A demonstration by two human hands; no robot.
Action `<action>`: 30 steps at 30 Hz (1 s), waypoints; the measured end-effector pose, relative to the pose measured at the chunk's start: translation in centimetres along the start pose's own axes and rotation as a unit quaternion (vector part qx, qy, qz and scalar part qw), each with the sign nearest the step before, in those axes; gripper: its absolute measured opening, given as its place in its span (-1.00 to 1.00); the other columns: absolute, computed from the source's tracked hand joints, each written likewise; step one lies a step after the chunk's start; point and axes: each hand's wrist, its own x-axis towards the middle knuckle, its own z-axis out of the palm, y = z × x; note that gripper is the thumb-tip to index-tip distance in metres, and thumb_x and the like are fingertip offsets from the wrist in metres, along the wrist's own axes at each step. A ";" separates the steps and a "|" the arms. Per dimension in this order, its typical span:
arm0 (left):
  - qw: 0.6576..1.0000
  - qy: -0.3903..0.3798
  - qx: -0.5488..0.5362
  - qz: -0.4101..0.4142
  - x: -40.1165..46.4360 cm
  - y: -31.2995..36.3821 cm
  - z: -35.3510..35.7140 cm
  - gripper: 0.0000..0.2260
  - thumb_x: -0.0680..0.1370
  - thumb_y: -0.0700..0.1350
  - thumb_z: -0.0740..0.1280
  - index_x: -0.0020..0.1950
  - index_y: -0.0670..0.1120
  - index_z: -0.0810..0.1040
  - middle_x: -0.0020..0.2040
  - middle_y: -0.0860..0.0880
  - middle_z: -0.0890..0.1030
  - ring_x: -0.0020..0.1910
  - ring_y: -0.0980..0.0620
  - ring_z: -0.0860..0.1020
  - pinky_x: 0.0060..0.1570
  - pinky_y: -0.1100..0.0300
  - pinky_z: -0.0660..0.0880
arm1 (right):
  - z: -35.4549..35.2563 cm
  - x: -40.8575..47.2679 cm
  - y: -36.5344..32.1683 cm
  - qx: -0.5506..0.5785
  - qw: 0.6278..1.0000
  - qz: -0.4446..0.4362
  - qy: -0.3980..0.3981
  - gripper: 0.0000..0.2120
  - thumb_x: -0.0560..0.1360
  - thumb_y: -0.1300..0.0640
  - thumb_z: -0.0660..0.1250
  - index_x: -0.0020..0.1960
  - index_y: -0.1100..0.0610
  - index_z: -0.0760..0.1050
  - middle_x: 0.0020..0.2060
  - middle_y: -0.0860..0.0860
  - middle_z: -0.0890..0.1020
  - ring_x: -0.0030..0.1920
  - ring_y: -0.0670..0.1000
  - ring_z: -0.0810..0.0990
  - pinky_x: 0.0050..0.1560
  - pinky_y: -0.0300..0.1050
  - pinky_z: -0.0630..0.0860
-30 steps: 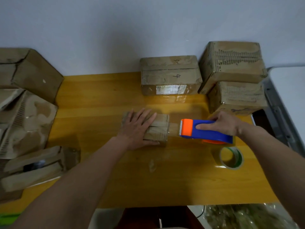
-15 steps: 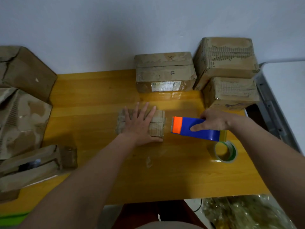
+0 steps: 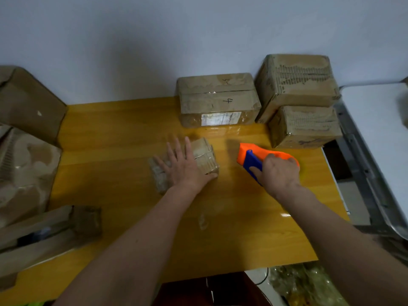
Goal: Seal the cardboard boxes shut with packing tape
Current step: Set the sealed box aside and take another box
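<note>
**Flat palm on the box, dispenser off to the side**

Left hand is spread flat on the small cardboard box, fingers straight and pressing it onto the yellow tabletop. The box sits mid-table, turned at an angle. Right hand is clenched round the blue-and-orange tape dispenser, just beside the box and clear of it. Along the wall: a box marked "4" and two stacked boxes.
</note>
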 end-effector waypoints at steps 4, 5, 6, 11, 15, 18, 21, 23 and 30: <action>0.999 -0.003 -0.040 0.035 -0.3 -1.7 -0.5 0.27 0.21 0.48 0.40 0.53 -0.02 -0.39 0.54 -0.13 -0.37 0.52 -0.15 -0.36 0.45 -0.26 -0.29 | 3.0 0.5 -2.2 0.031 0.999 0.033 0.004 -0.53 0.58 -0.19 0.15 0.19 0.21 0.40 -0.02 0.09 0.66 0.03 0.12 0.63 0.13 0.01 0.33; 0.998 0.003 -0.037 0.054 -0.6 -2.7 -0.5 0.27 0.21 0.47 0.40 0.54 -0.02 -0.37 0.54 -0.11 -0.37 0.52 -0.14 -0.36 0.46 -0.21 -0.29 | 3.6 0.7 -2.5 0.033 0.999 0.035 -0.002 -0.52 0.57 -0.19 0.16 0.21 0.21 0.40 -0.01 0.09 0.66 0.04 0.11 0.62 0.13 0.00 0.33; 0.997 0.013 -0.026 0.077 -0.8 -3.8 -0.4 0.26 0.21 0.49 0.38 0.55 -0.02 -0.35 0.55 -0.10 -0.37 0.52 -0.12 -0.36 0.47 -0.16 -0.29 | 4.3 1.0 -2.7 0.036 0.999 0.037 -0.017 -0.50 0.56 -0.20 0.18 0.24 0.21 0.39 0.02 0.09 0.66 0.07 0.11 0.61 0.13 -0.01 0.33; 0.987 0.027 0.012 0.161 -2.2 -8.5 0.4 0.18 0.29 0.51 0.27 0.56 -0.12 -0.29 0.55 -0.11 -0.34 0.49 -0.07 -0.41 0.45 0.00 -0.37 | 5.4 1.7 -4.1 0.144 0.985 0.083 0.047 -0.55 0.57 -0.08 0.22 0.18 0.30 0.43 0.11 0.26 0.52 0.17 0.26 0.44 0.19 0.06 0.32; 0.983 0.041 0.001 0.181 -2.1 -8.8 0.7 0.07 0.41 0.36 0.33 0.56 -0.19 -0.24 0.56 -0.13 -0.31 0.50 -0.08 -0.39 0.46 0.02 -0.38 | 3.3 0.2 -9.4 0.411 0.895 -0.051 0.166 -0.68 0.60 0.19 0.10 0.24 0.36 0.41 0.17 0.29 0.46 0.21 0.25 0.40 0.26 0.00 0.26; 0.981 0.040 -0.007 0.188 -1.8 -9.1 0.8 0.02 0.44 0.28 0.35 0.57 -0.21 -0.19 0.56 -0.14 -0.28 0.47 -0.04 -0.40 0.45 0.02 -0.39 | 2.8 0.0 -12.9 0.449 0.885 -0.087 0.089 -0.59 0.64 0.15 0.04 0.44 0.29 0.28 0.39 0.23 0.37 0.42 0.17 0.31 0.44 -0.05 0.19; 0.981 0.032 0.004 0.192 -1.7 -9.3 1.0 0.07 0.41 0.31 0.35 0.56 -0.21 -0.25 0.55 -0.15 -0.33 0.47 -0.09 -0.43 0.45 -0.02 -0.41 | 2.4 0.9 -13.1 0.425 0.896 -0.088 0.095 -0.62 0.64 0.17 0.07 0.42 0.26 0.31 0.32 0.22 0.46 0.33 0.20 0.42 0.29 -0.06 0.31; 0.982 0.027 0.004 0.188 -1.7 -9.3 1.1 0.09 0.40 0.33 0.33 0.55 -0.20 -0.30 0.53 -0.15 -0.38 0.49 -0.12 -0.43 0.45 -0.04 -0.42 | 2.1 2.0 -12.6 0.418 0.901 -0.079 0.090 -0.63 0.64 0.15 0.10 0.42 0.21 0.33 0.26 0.20 0.52 0.24 0.23 0.48 0.16 -0.04 0.37; 0.988 0.029 -0.020 0.152 -1.8 -8.7 1.3 0.13 0.37 0.32 0.35 0.54 -0.20 -0.33 0.52 -0.17 -0.40 0.48 -0.17 -0.43 0.43 -0.07 -0.44 | 2.5 4.7 -13.1 0.619 0.785 0.000 -0.016 -0.63 0.57 0.07 0.28 0.36 0.10 0.47 0.20 0.02 0.61 0.24 0.02 0.54 0.30 0.02 0.45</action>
